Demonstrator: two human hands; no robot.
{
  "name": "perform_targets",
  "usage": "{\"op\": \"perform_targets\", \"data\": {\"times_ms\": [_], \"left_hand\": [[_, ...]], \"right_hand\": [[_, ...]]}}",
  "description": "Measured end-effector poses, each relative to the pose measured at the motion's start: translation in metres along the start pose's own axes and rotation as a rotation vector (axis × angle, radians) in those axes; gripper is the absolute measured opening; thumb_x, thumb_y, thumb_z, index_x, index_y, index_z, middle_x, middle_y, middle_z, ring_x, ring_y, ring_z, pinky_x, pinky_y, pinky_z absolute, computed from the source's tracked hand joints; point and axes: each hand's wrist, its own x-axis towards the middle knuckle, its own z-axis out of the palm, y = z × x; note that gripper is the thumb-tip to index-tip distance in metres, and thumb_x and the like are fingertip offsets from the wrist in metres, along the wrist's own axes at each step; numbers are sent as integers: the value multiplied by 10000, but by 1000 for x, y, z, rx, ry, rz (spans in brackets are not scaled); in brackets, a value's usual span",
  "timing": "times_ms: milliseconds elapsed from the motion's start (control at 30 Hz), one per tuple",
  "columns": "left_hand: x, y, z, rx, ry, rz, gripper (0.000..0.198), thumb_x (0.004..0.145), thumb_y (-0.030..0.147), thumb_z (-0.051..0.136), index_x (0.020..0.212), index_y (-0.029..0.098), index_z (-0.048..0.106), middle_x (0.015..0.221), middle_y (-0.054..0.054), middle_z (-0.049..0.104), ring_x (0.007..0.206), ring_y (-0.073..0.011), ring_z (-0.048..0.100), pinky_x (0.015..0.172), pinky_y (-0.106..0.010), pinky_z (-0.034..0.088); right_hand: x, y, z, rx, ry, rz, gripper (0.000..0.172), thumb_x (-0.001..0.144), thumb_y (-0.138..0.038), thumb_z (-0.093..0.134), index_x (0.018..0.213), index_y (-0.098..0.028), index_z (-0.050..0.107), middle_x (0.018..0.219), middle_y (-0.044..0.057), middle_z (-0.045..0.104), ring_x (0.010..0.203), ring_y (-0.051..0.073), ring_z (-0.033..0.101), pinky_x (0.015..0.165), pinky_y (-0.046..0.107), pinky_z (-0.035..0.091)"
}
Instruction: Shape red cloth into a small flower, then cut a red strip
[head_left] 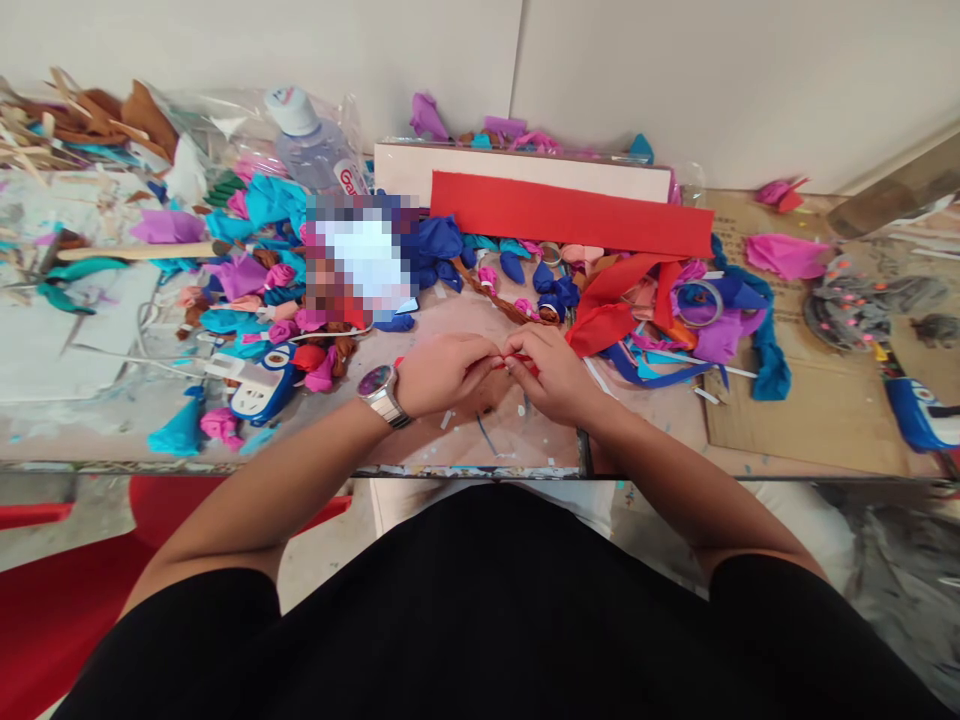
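Note:
My left hand [450,372], with a metal watch [382,393] on its wrist, meets my right hand [556,372] fingertip to fingertip over the table's near side. Both are closed in a pinch on a small red strip [531,360], most of it hidden by the fingers. Whether it is cloth or crepe paper I cannot tell. Just right of my right hand lies a loose red sheet [611,310], bunched up. Behind the hands a brown braided cord [499,297] runs among small pink and blue rosettes.
A flat red strip [570,215] leans along a white board at the back. Left are a glowing phone [367,262], a clear bottle [315,145] and a power strip [266,385] among coloured scraps. A tape roll [699,302] and cardboard [795,400] lie right.

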Motion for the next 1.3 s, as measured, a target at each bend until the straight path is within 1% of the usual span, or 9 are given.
{"op": "perform_targets", "data": {"times_ms": [167, 367, 600, 833, 900, 1000, 1100, 1200, 1300], "left_hand": [[3, 1, -3, -115, -51, -67, 339, 1089, 383, 513, 1023, 195, 788, 938, -66, 816, 831, -196, 716, 751, -308, 459], [2, 3, -1, -171, -65, -52, 302, 1058, 374, 547, 1028, 197, 789, 935, -56, 813, 785, -177, 692, 758, -297, 464], [1, 1, 1, -115, -67, -42, 294, 1044, 360, 548, 1010, 192, 787, 905, -61, 807, 780, -180, 689, 736, -303, 448], [0, 2, 5, -70, -58, -30, 288, 1033, 359, 549, 987, 196, 782, 942, -77, 814, 819, -195, 703, 732, -308, 444], [1, 3, 3, -115, -58, -44, 287, 1032, 359, 550, 986, 193, 780, 923, -68, 809, 796, -184, 688, 733, -303, 446], [2, 5, -2, -236, -102, -85, 286, 1032, 364, 553, 968, 189, 769, 827, -35, 773, 712, -152, 639, 708, -282, 443], [3, 6, -7, -316, -139, -120, 290, 1027, 367, 558, 941, 184, 767, 794, -23, 760, 679, -137, 626, 682, -269, 436], [3, 5, -8, -303, -141, -124, 275, 1016, 343, 572, 910, 186, 770, 783, -17, 765, 674, -133, 635, 685, -268, 429], [3, 4, -6, -268, -147, -124, 294, 1022, 339, 575, 856, 187, 763, 758, -14, 762, 663, -132, 640, 684, -271, 423]], "right_hand": [[0, 0, -1, 15, 58, -18, 140, 1080, -335, 566, 1036, -236, 655, 1080, 91, 742, 1052, 266, 668, 947, 436, 454], [0, -3, -3, -2, 26, 0, 121, 1055, -295, 551, 991, -233, 632, 1077, 95, 749, 1026, 266, 666, 924, 441, 447], [-1, 2, -1, 31, 60, -21, 87, 1027, -304, 622, 994, -234, 662, 1062, 80, 762, 1023, 257, 683, 937, 434, 457], [0, 3, -1, -7, 25, -41, 87, 1035, -289, 583, 982, -238, 631, 1054, 83, 755, 1003, 260, 669, 938, 446, 441], [0, 2, -1, -13, 38, -52, 83, 1032, -285, 582, 976, -239, 622, 1044, 81, 752, 991, 258, 666, 932, 443, 440], [0, 2, -1, -15, 55, -53, 78, 1030, -284, 587, 971, -242, 615, 1035, 77, 749, 998, 257, 672, 931, 437, 444], [0, 2, -1, -13, 63, -54, 78, 1032, -284, 590, 975, -241, 620, 1040, 77, 754, 1003, 257, 684, 929, 435, 449], [-2, 4, -1, 16, 71, -51, 77, 1028, -310, 626, 1008, -239, 648, 1068, 75, 765, 1018, 257, 699, 942, 435, 458], [-3, 7, -2, 22, 61, -51, 124, 1024, -367, 670, 1046, -246, 679, 1083, 70, 778, 1030, 259, 710, 965, 441, 466]]}}
